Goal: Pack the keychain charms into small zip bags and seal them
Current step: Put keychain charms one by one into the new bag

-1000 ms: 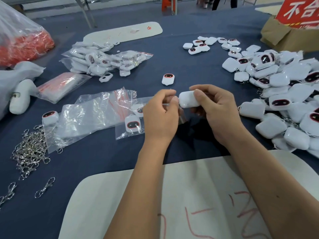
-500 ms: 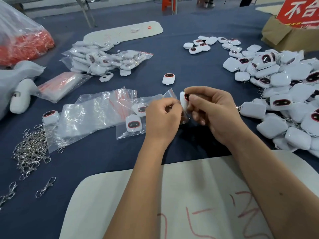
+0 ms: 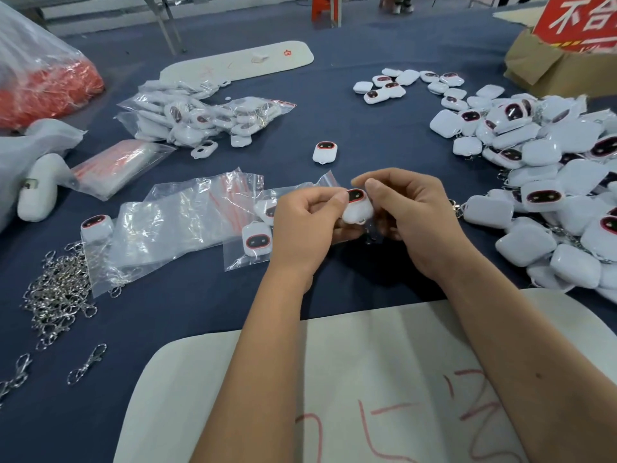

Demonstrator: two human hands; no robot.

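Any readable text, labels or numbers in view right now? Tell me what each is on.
"不合": white characters on the red sign above the cardboard box, cut off by the frame.
Red scrawl on the near white board: not legible.
Small red mark on the far white board: too small to read.
Charms: no text visible.

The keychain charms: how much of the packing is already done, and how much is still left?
Done: a pile of bagged charms lies at the far left. In hand: the left hand and right hand hold one charm at a small zip bag; whether it is fully inside or sealed I cannot tell. Left: a large heap of loose charms on the right, so most work remains.
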